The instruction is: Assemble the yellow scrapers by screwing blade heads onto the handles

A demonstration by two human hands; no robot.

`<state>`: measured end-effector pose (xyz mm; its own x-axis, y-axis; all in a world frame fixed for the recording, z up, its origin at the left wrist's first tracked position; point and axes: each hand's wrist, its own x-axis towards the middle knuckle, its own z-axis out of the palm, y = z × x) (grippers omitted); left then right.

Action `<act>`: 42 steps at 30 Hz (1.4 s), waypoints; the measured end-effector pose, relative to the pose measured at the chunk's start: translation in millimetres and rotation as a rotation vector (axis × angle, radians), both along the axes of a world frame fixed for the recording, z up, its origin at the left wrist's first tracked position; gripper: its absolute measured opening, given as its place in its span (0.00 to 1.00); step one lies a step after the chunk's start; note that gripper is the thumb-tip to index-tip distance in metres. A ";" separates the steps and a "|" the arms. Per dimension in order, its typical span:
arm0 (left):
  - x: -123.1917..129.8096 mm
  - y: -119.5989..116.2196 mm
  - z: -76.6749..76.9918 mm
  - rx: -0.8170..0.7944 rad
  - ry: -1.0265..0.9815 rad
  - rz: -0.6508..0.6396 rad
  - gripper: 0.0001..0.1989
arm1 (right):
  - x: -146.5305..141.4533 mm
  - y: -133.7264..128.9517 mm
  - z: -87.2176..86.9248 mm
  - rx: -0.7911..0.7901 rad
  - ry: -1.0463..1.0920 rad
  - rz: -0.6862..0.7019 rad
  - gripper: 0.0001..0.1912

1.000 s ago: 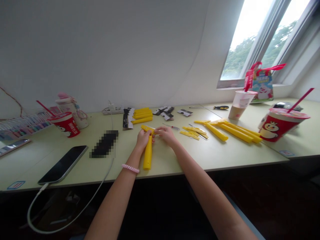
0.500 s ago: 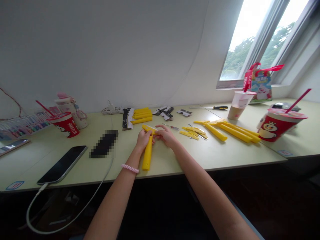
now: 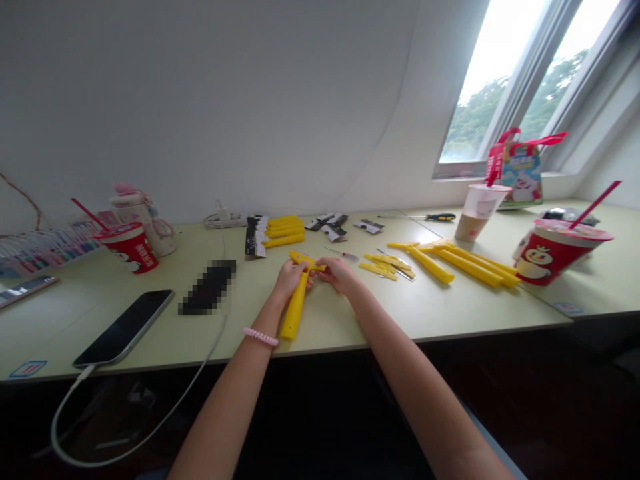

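Observation:
My left hand [image 3: 289, 280] is closed around the neck of a yellow T-shaped scraper [image 3: 296, 310], just under its crosspiece. The scraper's tubular handle points toward the table's front edge. At the right end of the crosspiece, my right hand [image 3: 341, 275] has its fingers closed in a pinch; some fingertips are hidden. A thin metal edge shows faintly along the far side of the crosspiece. Just beyond my right hand lies a small screwdriver [image 3: 342, 254]. Flat yellow plates [image 3: 379, 267] and thin metal strips [image 3: 403, 273] lie to its right.
More yellow scrapers [image 3: 433, 265] lie on the right. Several yellow handles [image 3: 284, 230] and black-and-white cards [image 3: 255, 239] sit at the back. A long screwdriver [image 3: 440, 217], red cups [image 3: 555, 257], a clear cup [image 3: 477, 217], a phone [image 3: 127, 327] and its cable surround the work area.
The scraper has turned slightly, its handle end shifting left and its crosspiece tilting down to the right. My right hand has moved a little right and nearer, showing more of the crosspiece's end.

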<state>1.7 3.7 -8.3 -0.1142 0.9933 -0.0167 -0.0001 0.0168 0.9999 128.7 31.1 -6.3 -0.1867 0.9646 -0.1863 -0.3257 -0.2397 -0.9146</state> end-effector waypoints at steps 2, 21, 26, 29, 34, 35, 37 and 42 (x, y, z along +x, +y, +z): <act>-2.5 -3.5 0.1 0.074 0.166 0.201 0.17 | 0.7 0.0 0.8 -0.009 -0.026 -0.043 0.05; 4.8 -46.8 27.2 0.435 1.417 -0.122 0.24 | 2.5 -0.6 0.2 -0.020 -0.006 -0.111 0.06; 12.6 -49.7 27.3 0.323 1.442 -0.113 0.25 | 2.3 0.5 2.1 -0.065 0.030 -0.140 0.06; 16.1 -49.0 24.3 0.292 1.418 -0.080 0.26 | 3.0 0.8 3.3 -0.066 0.067 -0.148 0.06; 18.6 -45.8 21.5 0.326 1.404 -0.030 0.27 | 4.0 0.7 5.0 -0.029 0.138 -0.167 0.06; 18.8 -45.1 21.2 0.333 1.398 -0.027 0.27 | 4.1 0.7 5.2 -0.030 0.139 -0.173 0.06; 19.2 -44.0 20.6 0.343 1.368 -0.024 0.27 | 4.0 0.4 5.5 -0.032 0.137 -0.180 0.05; 17.5 -39.8 18.3 0.368 1.190 -0.003 0.27 | 4.9 -3.1 9.4 -0.004 0.152 -0.125 0.02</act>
